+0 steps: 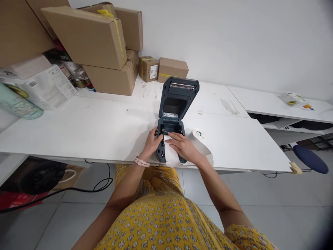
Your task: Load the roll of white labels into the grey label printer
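A dark grey label printer stands near the table's front edge with its lid raised. My left hand grips the printer's left side, thumb over the upper edge and fingers along the outer wall. Across the open bay lies a white label strip, which runs out over the printer's front. My right hand rests on this strip with fingers stretched out, their tips inside the bay. Just right of the printer sits a label roll, with a loose length of backing paper curving toward the table's edge.
Cardboard boxes are stacked at the back left, and two small boxes stand by the wall. A white carton and a mint bottle are at far left. A blue stool stands right of the table.
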Tool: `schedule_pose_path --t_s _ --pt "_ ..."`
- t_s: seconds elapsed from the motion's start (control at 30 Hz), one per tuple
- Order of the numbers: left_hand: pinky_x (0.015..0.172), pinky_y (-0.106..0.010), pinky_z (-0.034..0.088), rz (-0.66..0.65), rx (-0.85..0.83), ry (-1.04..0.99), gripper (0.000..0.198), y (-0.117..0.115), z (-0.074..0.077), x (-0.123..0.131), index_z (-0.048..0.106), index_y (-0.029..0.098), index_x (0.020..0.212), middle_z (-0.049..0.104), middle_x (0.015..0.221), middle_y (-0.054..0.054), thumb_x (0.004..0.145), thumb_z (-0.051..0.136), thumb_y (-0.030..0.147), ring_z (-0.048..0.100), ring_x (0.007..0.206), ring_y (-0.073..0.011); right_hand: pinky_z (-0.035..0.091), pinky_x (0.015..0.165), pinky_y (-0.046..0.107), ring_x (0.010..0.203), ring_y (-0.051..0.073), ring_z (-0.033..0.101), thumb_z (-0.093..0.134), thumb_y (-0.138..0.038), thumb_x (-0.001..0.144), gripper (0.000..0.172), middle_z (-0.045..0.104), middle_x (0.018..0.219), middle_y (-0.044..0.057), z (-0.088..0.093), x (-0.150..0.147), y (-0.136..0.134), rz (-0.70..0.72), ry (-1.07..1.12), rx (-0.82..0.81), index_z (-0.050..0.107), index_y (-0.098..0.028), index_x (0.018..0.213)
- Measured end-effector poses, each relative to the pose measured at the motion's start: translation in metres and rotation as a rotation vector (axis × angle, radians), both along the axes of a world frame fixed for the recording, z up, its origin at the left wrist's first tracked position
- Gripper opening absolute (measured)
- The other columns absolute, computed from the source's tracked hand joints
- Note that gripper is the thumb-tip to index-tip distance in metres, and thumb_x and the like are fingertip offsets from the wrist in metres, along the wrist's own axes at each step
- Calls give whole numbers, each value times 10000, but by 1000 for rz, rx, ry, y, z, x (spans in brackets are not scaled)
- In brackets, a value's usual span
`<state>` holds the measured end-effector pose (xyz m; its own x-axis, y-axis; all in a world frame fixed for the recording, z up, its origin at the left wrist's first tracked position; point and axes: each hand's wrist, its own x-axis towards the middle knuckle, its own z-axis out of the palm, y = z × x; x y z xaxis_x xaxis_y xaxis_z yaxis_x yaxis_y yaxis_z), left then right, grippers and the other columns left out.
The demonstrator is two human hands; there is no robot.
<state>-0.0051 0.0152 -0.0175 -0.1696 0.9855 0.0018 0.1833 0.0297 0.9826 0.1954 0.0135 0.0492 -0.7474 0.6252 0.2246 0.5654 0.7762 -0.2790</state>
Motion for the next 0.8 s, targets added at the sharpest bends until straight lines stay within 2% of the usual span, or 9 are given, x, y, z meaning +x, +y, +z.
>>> schedule_pose_path --t_s 0.17,0.37,0.6,0.8 --pt "995 -432 499 6 20 -31 566 0 -2 0 542 181 1380 600 1325 -152 836 609 321 598 1175 -273 530 1069 522 1346 286 548 416 -33 972 464 586 1471 131 -12 -2 -39 -69 -19 69 618 -172 1365" --pt "1009 -448 492 2 24 -18 565 1 -3 0 532 175 1387 599 1331 -158 846 603 319 596 1182 -276 495 1138 481 1429 267 492 442 -196 1040 395 568 1495 116 -17 -6 -71 -146 43 90 578 -157 1409" --pt "1036 -451 478 2 17 -42 562 -1 0 1 532 178 1387 598 1342 -149 849 601 324 587 1200 -272 501 1115 510 1372 286 551 446 -232 1047 379 580 1483 101 -17 -9 -81 -176 54 122 591 -170 1391" --pt "1049 -456 471 -5 28 -93 551 -1 0 2 551 217 1363 603 1366 -126 832 640 330 566 1251 -279 494 1110 543 1375 292 544 457 -245 1040 390 564 1498 96 -17 -7 -80 -172 92 57 580 -221 1410"
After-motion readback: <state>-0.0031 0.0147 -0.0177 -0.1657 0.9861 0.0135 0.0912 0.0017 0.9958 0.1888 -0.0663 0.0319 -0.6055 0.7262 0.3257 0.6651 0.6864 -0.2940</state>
